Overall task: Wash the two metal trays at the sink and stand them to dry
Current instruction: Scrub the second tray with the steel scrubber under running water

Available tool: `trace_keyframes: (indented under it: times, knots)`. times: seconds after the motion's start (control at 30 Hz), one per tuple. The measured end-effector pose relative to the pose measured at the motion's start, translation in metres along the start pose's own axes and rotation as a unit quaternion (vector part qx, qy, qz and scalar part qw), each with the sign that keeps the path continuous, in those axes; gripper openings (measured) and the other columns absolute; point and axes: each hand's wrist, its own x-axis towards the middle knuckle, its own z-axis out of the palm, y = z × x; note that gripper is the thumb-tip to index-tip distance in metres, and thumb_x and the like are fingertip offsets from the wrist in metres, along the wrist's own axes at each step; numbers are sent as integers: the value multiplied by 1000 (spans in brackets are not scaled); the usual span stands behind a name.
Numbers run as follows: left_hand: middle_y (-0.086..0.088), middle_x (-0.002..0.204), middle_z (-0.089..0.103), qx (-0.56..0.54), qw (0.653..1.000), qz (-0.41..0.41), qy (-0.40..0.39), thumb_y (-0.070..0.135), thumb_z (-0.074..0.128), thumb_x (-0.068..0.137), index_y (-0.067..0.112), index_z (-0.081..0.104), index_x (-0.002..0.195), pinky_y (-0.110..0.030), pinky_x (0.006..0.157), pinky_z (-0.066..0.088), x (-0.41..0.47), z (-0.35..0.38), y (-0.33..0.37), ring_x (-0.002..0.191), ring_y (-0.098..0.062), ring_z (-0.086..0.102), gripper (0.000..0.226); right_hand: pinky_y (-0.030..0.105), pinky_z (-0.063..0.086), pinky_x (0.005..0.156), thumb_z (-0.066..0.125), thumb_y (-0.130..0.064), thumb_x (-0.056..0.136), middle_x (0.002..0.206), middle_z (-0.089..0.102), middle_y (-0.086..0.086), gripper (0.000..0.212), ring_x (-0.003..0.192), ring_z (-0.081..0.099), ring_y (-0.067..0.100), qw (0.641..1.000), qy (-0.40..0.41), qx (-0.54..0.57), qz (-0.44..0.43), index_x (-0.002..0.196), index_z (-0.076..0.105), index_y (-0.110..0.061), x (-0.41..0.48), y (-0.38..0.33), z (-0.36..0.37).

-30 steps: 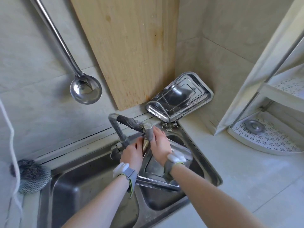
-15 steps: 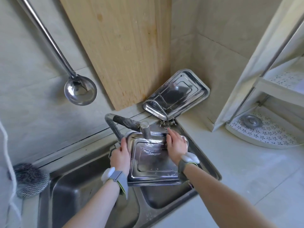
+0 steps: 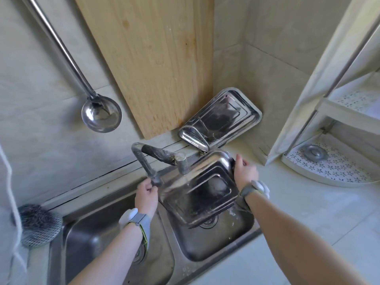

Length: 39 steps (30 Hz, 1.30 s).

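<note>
Tiled corner [image 3: 244, 58], 2-basin steel sink [image 3: 171, 245]

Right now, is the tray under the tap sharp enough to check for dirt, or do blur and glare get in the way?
Head view: not really; the held tray is motion-blurred, with glare at its far corner beside the right hand; the leaning tray in the corner is sharper; wide-angle distortion bows the shelf unit.
</note>
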Motion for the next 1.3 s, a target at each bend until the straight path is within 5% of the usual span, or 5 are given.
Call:
trace_keyframes:
  times: [0.23, 0.67, 0.8, 1.07, 1.3]
  knots:
    - [-3, 72, 54, -12, 984, 88, -156, 39, 38, 100, 8, 58, 82, -30, 66, 35, -18, 34, 51, 68, -19, 49, 41, 31, 35, 95, 23, -52, 99, 56, 61, 0, 50, 58, 60, 13, 885, -100, -313, -331, 71, 55, -26, -27, -37, 35]
    - [-2, 78, 58, -51, 993, 55, -93, 43, 35, 101, 9, 61, 83, -30, 72, 38, -18, 36, 38, 75, -21, 53, 46, 47, 1, 120, 22, -42, 102, 145, 47, -1, 49, 144, 24, 23, 905, -38, -313, -284, 142, 42, -22, -22, -5, 38]
    - [-11, 76, 63, -78, 992, 34, -96, 27, 39, 99, 9, 58, 74, -39, 75, 44, -19, 49, 46, 77, -30, 55, 36, 52, 20, 117, 31, -36, 100, 127, 62, -2, 41, 131, 46, 23, 807, -97, -284, -509, 127, 57, -20, -60, -11, 71]
    - [-15, 85, 64, -268, 945, -140, -124, 42, 59, 87, 10, 66, 84, -35, 82, 44, -3, 19, 26, 80, -26, 59, 33, 30, 40, 64, 35, -42, 99, 70, 59, 1, 41, 74, 54, 24, 996, -68, 27, -46, 82, 64, -18, -9, -8, 30]
    - [-8, 51, 47, 38, 987, 115, -104, 43, 40, 98, 5, 48, 57, -32, 56, 34, -14, 16, 44, 53, -25, 45, 57, 33, 40, 65, 41, -43, 97, 67, 58, 6, 44, 66, 50, 23, 977, -133, -34, -166, 80, 63, -9, -29, -57, 54]
